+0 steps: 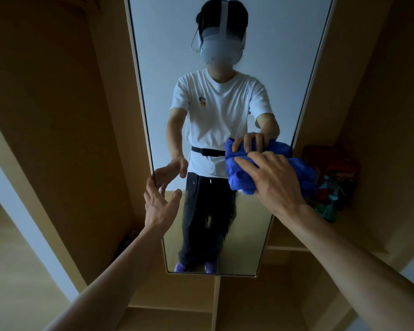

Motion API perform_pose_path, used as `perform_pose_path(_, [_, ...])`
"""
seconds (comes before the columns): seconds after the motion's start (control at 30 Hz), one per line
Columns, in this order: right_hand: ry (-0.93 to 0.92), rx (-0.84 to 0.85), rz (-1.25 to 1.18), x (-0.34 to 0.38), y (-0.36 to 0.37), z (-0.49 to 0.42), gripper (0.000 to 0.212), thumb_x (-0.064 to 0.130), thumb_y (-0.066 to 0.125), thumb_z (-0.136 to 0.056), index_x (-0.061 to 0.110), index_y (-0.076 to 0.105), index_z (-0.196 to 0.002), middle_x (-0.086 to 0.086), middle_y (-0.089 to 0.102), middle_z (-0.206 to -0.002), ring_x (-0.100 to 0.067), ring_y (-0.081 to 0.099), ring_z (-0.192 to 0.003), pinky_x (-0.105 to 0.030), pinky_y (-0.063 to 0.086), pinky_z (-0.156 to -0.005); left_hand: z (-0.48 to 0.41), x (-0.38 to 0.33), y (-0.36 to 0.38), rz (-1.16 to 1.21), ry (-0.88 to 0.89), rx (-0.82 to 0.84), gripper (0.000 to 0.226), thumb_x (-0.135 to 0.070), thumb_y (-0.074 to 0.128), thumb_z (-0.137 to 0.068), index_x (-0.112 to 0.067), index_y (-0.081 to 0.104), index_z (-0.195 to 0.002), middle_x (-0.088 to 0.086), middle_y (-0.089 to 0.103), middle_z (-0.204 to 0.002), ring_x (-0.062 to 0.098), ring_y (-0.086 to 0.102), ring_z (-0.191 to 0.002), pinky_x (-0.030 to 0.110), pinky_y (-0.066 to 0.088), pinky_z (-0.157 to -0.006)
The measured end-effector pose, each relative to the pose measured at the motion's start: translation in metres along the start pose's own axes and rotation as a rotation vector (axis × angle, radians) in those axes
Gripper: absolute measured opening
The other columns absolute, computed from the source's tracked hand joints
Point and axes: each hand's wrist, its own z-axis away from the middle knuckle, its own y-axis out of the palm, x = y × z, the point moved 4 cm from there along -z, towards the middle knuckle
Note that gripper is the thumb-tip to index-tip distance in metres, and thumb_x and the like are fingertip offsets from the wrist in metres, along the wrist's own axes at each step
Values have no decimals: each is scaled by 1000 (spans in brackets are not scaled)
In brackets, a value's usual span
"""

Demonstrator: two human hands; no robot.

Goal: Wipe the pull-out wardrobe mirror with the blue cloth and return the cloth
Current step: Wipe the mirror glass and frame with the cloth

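I see a tall narrow mirror [227,56] standing out from a wooden wardrobe [58,103], straight ahead of me. My right hand [273,180] presses a bunched blue cloth [239,177] flat against the glass, on the right side of the mirror, about mid-height. Right grip: fingers spread and mostly straight over the cloth, pushing it onto the glass; I can't tell if the thumb curls under it. The cloth bulges out past the hand to the left and right, reaching the mirror's right edge.

My left hand [160,199] is at the mirror's left edge, lower than the cloth hand. Left grip: fingers spread and relaxed, holding nothing; fingertips at or just touching the frame edge, thumb out over the glass. Exact contact I cannot tell.

The glass reflects a person in a white T-shirt, dark trousers, a black belt strap, purple shoes and a white headset; the reflected hands mirror mine.

Right of the mirror, on a wardrobe shelf [296,248], sits a pile of red and teal stuff [332,182], dim and unclear, just beside the cloth's right end. Left of the mirror is a deep bare wooden compartment. Below the mirror's bottom edge more wooden shelves and a divider show. Light wood floor [14,271] at near left.
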Motion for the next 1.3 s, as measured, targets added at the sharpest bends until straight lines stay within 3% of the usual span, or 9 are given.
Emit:
perform_pose_path(0.23, [14,-79,16,-14,-4,1,59,22,76,-77,23,56,-133,-2,61,-113,-27,56,-94,-42,43,-78,1,1,4,9,6,-33,88,-43,59,-95,-29,0,-159,12,23,-159,37,34,-142,58,44,-104])
perform_pose_path(0.4, [0,-49,19,-15,15,18,63,28,75,-75,22,56,-134,-1,59,-118,-25,55,-99,-42,44,-82,0,4,4,0,23,-46,85,-43,58,-96,-32,2,-158,10,24,-159,36,37,-140,59,46,-101])
perform_pose_path(0.6, [3,33,5,-10,42,58,51,16,61,-86,19,56,-137,-6,61,-123,-29,60,-106,-45,48,-85,0,6,6,3,27,-49,85,-43,58,-95,-34,1,-157,9,25,-158,36,36,-141,60,45,-103])
perform_pose_path(0.73, [28,51,-28,-14,43,65,52,17,69,-87,19,57,-138,-6,62,-125,-28,62,-110,-44,50,-83,1,6,5,3,27,-38,85,-42,58,-95,-35,1,-158,10,25,-158,37,37,-140,62,45,-102])
perform_pose_path(0.87, [86,-45,-99,-22,26,52,50,18,72,-87,16,60,-135,-7,64,-121,-30,65,-98,-43,52,-71,1,7,3,3,32,-25,85,-42,59,-94,-35,2,-158,11,26,-156,35,37,-139,60,45,-102])
perform_pose_path(1.07, [152,-246,-40,-44,-13,24,56,6,68,-83,16,56,-137,-8,62,-121,-31,60,-98,-43,48,-75,0,7,4,8,36,-34,86,-42,59,-95,-33,1,-158,11,26,-156,37,37,-140,60,45,-102])
perform_pose_path(1.23, [121,-267,-10,-48,-25,9,52,12,50,-84,14,56,-135,-7,61,-119,-32,59,-95,-45,47,-71,-1,9,7,11,42,-56,85,-39,60,-95,-32,2,-158,11,28,-153,37,37,-139,59,44,-102])
perform_pose_path(1.3, [142,-256,27,-44,-18,14,49,12,56,-85,15,56,-134,-4,61,-119,-30,59,-96,-44,45,-70,-1,10,7,9,51,-61,84,-39,59,-96,-33,2,-157,10,28,-153,37,37,-139,60,44,-102])
